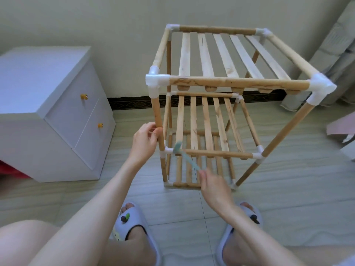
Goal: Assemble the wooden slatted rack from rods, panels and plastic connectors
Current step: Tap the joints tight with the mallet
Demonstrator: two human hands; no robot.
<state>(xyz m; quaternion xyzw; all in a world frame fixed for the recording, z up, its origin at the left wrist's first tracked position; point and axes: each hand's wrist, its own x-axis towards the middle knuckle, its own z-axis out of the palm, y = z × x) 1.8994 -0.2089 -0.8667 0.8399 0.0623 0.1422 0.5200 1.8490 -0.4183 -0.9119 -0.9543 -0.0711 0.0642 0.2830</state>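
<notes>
Clearly the wooden rack (221, 104) is almost built: it stands on the tiled floor (288, 189) in front of the person's slippered feet, three slatted shelves joined by rods and white plastic connectors. The left hand (146, 143) grips the near left upright rod (158, 116) between the top and middle shelves, fingers (153, 127) curled round it, steadying the frame. The right hand (213, 187) pinches the handle of a small green mallet (184, 156), whose long axis runs up and to the left from that hand. Its head, blurred by motion, sits at or just beside the middle-shelf connector (168, 150) at the near left corner; I cannot tell whether it touches.

That is the relation that matters. The connector lies just below the left hand and up-left of the right one, so I judge the strike is meant to seat the middle shelf's front rod (217, 153) into that joint, along the rod's left-right axis. A white drawer cabinet (48, 112) stands at left.
</notes>
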